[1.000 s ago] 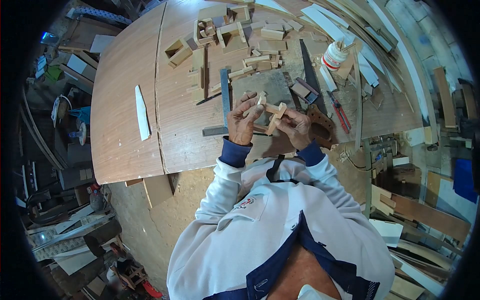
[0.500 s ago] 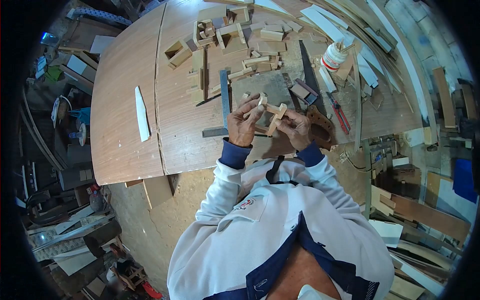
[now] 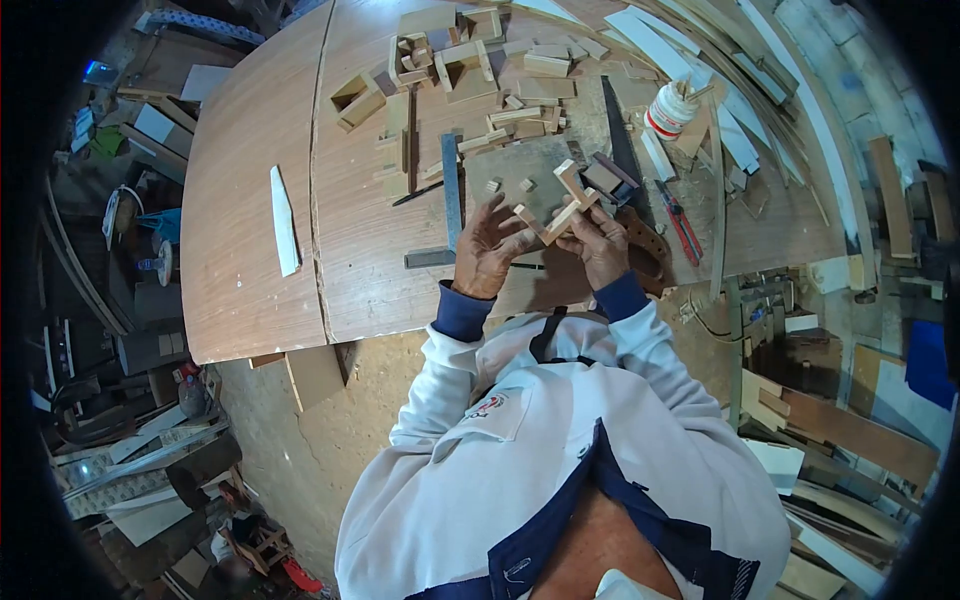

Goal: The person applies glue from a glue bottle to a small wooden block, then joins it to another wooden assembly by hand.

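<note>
One wide wooden table (image 3: 240, 150) is filling most of the far half of the view and carrying everything in use. Toward its right side, a handsaw (image 3: 618, 135) is lying with its handle pointing near, probably so the right hand could take it up easily. Left of the saw, a flat grey board (image 3: 520, 163) is resting just beyond the hands, seemingly serving as a work surface. A metal square (image 3: 450, 200) is lying along that board's left side, near the left hand.

The right hand (image 3: 600, 252) is gripping an angular wooden piece (image 3: 563, 222) between thumb and fingers above the table, between the board and the person, apparently tilting it so its corners are facing the eyes. The left hand (image 3: 486, 250) is spreading its fingers loosely, its thumb reaching toward the piece's near corner, perhaps steadying it; whether they are touching, I cannot tell.

Farther off, small wooden boxes (image 3: 443, 68) are sitting clustered, leaving working room nearer. A white bottle (image 3: 668, 112) is standing far right. Two tiny blocks (image 3: 527, 185) are lying on the board.
</note>
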